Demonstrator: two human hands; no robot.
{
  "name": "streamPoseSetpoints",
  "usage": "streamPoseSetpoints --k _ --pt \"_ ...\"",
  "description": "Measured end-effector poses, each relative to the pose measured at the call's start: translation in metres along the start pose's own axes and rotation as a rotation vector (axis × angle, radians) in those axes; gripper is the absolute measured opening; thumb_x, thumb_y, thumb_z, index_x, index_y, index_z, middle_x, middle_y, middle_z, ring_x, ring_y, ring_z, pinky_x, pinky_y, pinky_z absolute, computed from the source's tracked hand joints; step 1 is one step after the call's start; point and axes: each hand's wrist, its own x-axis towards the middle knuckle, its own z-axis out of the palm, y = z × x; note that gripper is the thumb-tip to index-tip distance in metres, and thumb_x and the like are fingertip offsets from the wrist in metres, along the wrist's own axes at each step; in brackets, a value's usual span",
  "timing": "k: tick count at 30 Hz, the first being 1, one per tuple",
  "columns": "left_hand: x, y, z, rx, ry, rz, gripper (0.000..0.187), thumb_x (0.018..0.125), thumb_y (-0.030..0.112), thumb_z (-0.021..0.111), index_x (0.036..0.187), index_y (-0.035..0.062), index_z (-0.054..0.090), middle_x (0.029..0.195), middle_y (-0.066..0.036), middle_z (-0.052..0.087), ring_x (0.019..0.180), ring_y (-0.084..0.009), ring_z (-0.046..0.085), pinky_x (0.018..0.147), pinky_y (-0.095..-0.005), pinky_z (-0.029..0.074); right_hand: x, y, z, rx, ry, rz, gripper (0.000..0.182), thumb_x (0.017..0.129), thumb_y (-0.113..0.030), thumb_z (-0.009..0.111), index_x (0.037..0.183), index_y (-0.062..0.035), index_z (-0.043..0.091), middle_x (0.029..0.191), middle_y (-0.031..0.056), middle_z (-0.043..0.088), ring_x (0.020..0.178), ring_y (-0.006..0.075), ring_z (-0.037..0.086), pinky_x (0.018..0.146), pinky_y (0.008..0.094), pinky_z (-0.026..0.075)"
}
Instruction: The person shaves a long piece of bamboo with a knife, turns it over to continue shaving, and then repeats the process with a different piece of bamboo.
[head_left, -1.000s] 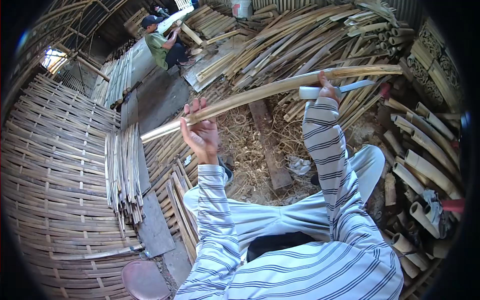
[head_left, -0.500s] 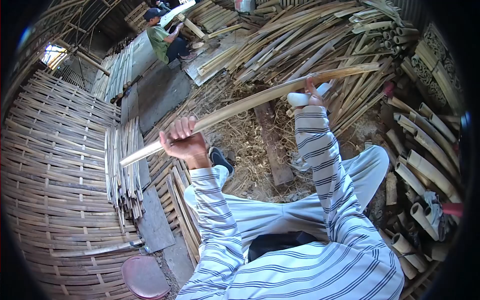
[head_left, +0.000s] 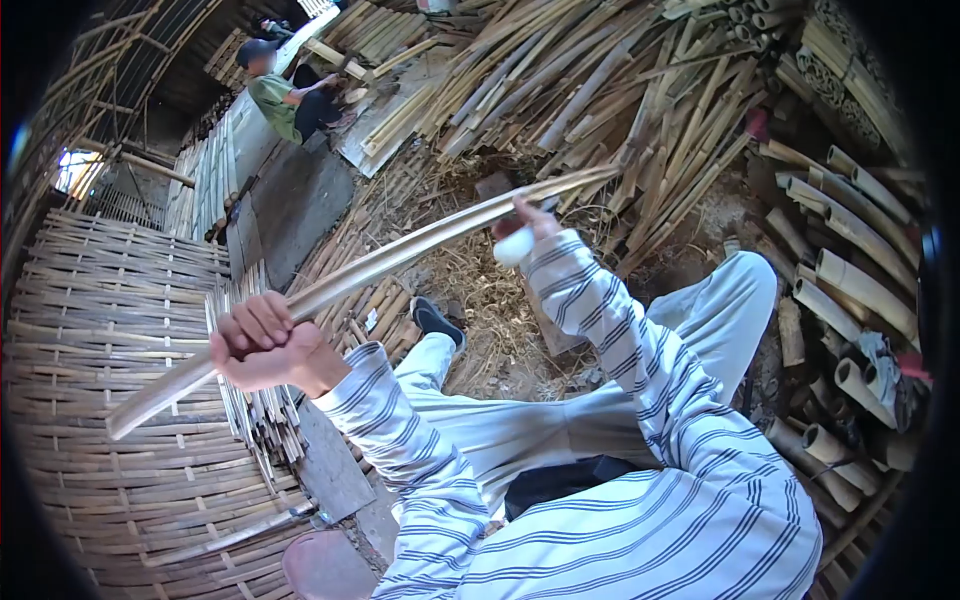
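A long split bamboo strip (head_left: 400, 249) slants across the view, its near end low at the left and its far end high at the right. My left hand (head_left: 268, 342) is wrapped round it towards the near end. Farther up the strip, my right hand (head_left: 530, 228) is closed, with the thumb or a finger along the bamboo. A white object with a rounded end (head_left: 514, 247) is also in that hand; the rest of it is hidden, so its kind cannot be told. Under the strip, curly bamboo shavings (head_left: 490, 320) cover the ground between my legs.
A woven bamboo panel (head_left: 110, 340) lies at the left, with thin slats (head_left: 262, 420) on its edge. Split bamboo (head_left: 570, 80) is heaped ahead; cut tubes (head_left: 850, 310) lie at the right. A person in green (head_left: 275, 100) sits far left, near a grey board (head_left: 290, 205).
Both hands and the bamboo strip have moved left, the left hand also downward. The near end of the strip now reaches over the woven panel. The camera view has shifted slightly.
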Motion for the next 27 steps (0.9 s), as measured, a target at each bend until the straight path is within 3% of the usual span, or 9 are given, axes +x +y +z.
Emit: streamPoseSetpoints --k 1,4,6,10,14,18,23,26,27 --pt "0.002 0.0 0.007 0.055 -0.007 -0.011 0.037 0.081 0.023 0.051 0.052 0.0197 0.028 0.04 0.005 0.024 0.031 -0.0077 0.02 0.031 -0.0218 0.019 0.001 0.012 -0.018 -0.04 0.027 0.145 0.035 0.089 -0.032 0.06 0.107 -0.0027 0.051 0.08 0.0097 0.064 0.066 0.0261 0.063 0.062 0.0421 0.053" --pt "0.009 -0.008 0.023 0.202 0.004 -0.033 0.037 0.079 0.022 0.05 0.052 0.0194 0.025 0.041 0.004 0.023 0.033 -0.0079 0.019 0.032 -0.0227 0.016 -0.016 0.053 -0.068 0.031 -0.035 0.265 0.018 0.092 -0.018 0.056 0.082 -0.0044 0.051 0.065 0.0037 0.056 0.053 0.0163 0.054 0.049 0.0289 0.048" --pt "0.01 -0.017 0.032 0.269 0.056 -0.043 0.035 0.077 0.02 0.049 0.052 0.0192 0.025 0.041 0.003 0.023 0.034 -0.0082 0.017 0.034 -0.0235 0.014 -0.018 0.075 -0.117 -0.054 0.058 0.449 0.019 0.093 -0.016 0.054 0.076 -0.0073 0.052 0.059 -0.0016 0.052 0.045 0.0114 0.048 0.04 0.027 0.042" --pt "0.009 -0.033 0.04 0.332 0.017 -0.081 0.033 0.075 0.019 0.048 0.052 0.0185 0.024 0.042 0.002 0.023 0.035 -0.0086 0.017 0.035 -0.0234 0.014 -0.051 0.057 -0.151 -0.119 0.309 0.57 0.02 0.093 -0.023 0.057 0.076 -0.0122 0.052 0.058 -0.0061 0.048 0.044 0.005 0.044 0.039 0.0249 0.038" --pt "0.003 -0.061 0.046 0.397 -0.041 -0.116 0.03 0.077 0.018 0.044 0.054 0.018 0.025 0.042 0.002 0.022 0.035 -0.0084 0.017 0.034 -0.0234 0.015 -0.033 0.07 -0.166 -0.033 0.443 0.455 0.024 0.092 -0.027 0.057 0.077 -0.0113 0.049 0.056 -0.0028 0.045 0.043 0.0115 0.043 0.04 0.0288 0.04" --pt "-0.009 -0.098 0.045 0.439 -0.087 -0.145 0.03 0.079 0.018 0.039 0.055 0.0169 0.021 0.044 0.001 0.019 0.036 -0.0087 0.015 0.034 -0.0238 0.014 -0.031 0.068 -0.165 -0.455 0.489 0.283 0.031 0.089 -0.033 0.061 0.081 -0.0063 0.047 0.058 0.0024 0.049 0.049 0.0166 0.053 0.042 0.0339 0.045" --pt "-0.013 -0.127 0.041 0.497 -0.064 -0.168 0.028 0.079 0.02 0.038 0.057 0.0173 0.021 0.044 0.001 0.019 0.037 -0.0088 0.013 0.034 -0.0241 0.014 -0.008 0.073 -0.187 -1.175 0.298 -0.055 0.05 0.085 -0.044 0.061 0.102 0.0024 0.057 0.086 0.0197 0.065 0.078 0.0319 0.064 0.077 0.0387 0.05" --pt "-0.012 -0.138 0.049 0.559 -0.063 -0.149 0.029 0.079 0.02 0.038 0.056 0.0178 0.02 0.044 0.002 0.019 0.037 -0.0086 0.013 0.034 -0.0241 0.013 0.0 0.076 -0.177 -1.363 0.252 -0.228 0.044 0.089 -0.043 0.056 0.081 0.0002 0.056 0.062 0.0139 0.058 0.06 0.0278 0.058 0.06 0.0382 0.047" --pt "-0.011 -0.141 0.049 0.568 -0.057 -0.144 0.03 0.079 0.02 0.038 0.056 0.0179 0.019 0.044 0.002 0.019 0.037 -0.0085 0.013 0.035 -0.024 0.013 -0.023 0.044 -0.138 -1.364 0.211 0.006 0.058 0.089 -0.054 0.048 0.093 0.0023 0.061 0.085 0.0242 0.064 0.084 0.0405 0.062 0.078 0.0437 0.049"
